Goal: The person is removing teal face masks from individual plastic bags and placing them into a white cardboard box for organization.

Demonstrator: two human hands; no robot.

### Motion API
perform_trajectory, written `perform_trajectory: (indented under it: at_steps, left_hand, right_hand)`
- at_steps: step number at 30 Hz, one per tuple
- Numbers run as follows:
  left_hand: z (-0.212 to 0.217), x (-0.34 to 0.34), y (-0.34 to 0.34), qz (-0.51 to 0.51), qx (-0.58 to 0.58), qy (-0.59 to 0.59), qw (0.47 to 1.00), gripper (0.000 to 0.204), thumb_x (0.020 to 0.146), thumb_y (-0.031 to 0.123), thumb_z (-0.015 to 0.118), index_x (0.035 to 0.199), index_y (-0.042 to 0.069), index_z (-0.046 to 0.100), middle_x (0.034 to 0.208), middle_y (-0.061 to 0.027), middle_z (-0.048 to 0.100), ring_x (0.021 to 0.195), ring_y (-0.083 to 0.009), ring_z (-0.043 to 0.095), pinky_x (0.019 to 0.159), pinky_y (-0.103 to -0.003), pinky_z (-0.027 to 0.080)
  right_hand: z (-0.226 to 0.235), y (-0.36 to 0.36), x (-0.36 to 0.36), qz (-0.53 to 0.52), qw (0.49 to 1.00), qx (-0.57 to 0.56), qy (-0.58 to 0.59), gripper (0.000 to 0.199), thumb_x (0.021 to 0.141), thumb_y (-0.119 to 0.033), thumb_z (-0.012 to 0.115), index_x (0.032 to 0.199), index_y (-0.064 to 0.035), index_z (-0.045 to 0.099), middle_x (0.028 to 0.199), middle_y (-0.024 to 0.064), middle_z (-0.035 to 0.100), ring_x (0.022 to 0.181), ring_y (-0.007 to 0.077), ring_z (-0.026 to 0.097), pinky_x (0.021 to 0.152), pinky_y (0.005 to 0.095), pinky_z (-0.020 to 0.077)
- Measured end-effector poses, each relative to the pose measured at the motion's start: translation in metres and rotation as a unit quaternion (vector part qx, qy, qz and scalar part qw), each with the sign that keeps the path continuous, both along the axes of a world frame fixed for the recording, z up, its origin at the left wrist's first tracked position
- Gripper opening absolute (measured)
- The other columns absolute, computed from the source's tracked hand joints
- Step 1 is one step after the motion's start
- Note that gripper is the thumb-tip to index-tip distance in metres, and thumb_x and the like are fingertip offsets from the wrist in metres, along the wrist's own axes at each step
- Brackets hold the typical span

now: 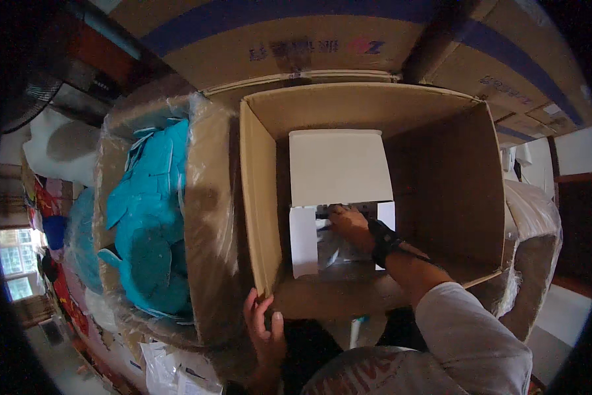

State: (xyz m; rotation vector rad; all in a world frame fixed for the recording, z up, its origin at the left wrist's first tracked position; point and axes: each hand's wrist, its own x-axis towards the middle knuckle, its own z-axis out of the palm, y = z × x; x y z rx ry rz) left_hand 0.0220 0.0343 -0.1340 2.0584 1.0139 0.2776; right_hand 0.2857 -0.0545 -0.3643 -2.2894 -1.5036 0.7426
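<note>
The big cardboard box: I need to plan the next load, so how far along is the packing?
Done: one white carton sits inside the big cardboard box. In hand: right hand reaches into the open white carton's shiny bag; left hand steadies the box's near edge. Left: most of the box is unfilled.

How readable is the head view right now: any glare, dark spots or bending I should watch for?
Head view: dim, warm light; the open brown cardboard box is shadowed inside, and the right hand looks soft against the brighter white inner carton. The clear plastic wrap over the teal pieces shows mild sheen. Straight edges bow toward the black fisheye rim.
</note>
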Motion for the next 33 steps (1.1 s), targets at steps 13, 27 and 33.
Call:
perform_trajectory:
  at_steps: [13,27,33]
  left_hand:
    - [0.054,0.019,-0.002,-0.090,0.073,-0.134,0.984,0.033,0.080,0.012,0.058,0.111,0.002,0.051,0.125,-0.0178,0.041,0.113,-0.0330,0.043,0.093,-0.038,0.035]
    - [0.157,0.017,-0.042,-0.312,0.150,-0.065,0.936,0.018,0.084,0.027,0.049,0.082,0.011,0.059,0.075,-0.0116,0.060,0.073,-0.0325,0.057,0.063,-0.044,0.043]
    - [0.166,-0.028,-0.058,-0.429,0.241,-0.065,0.868,0.018,0.083,0.025,0.050,0.080,0.009,0.057,0.076,-0.0103,0.058,0.075,-0.0314,0.056,0.060,-0.042,0.041]
  right_hand:
    - [0.224,-0.074,0.011,-0.112,0.979,0.163,0.049,0.019,0.080,-0.011,0.055,0.097,-0.0045,0.049,0.086,0.0176,0.057,0.082,0.0371,0.054,0.070,0.0429,0.0432]
    - [0.374,-0.126,-0.107,-0.028,0.912,0.231,0.339,0.033,0.088,-0.025,0.052,0.112,-0.0036,0.046,0.097,0.0129,0.057,0.087,0.0196,0.056,0.075,0.0327,0.0447]
    - [0.398,-0.116,-0.142,0.215,0.975,0.015,0.062,0.035,0.089,-0.036,0.044,0.088,-0.0031,0.057,0.073,0.0209,0.057,0.071,0.0404,0.054,0.061,0.0447,0.0423]
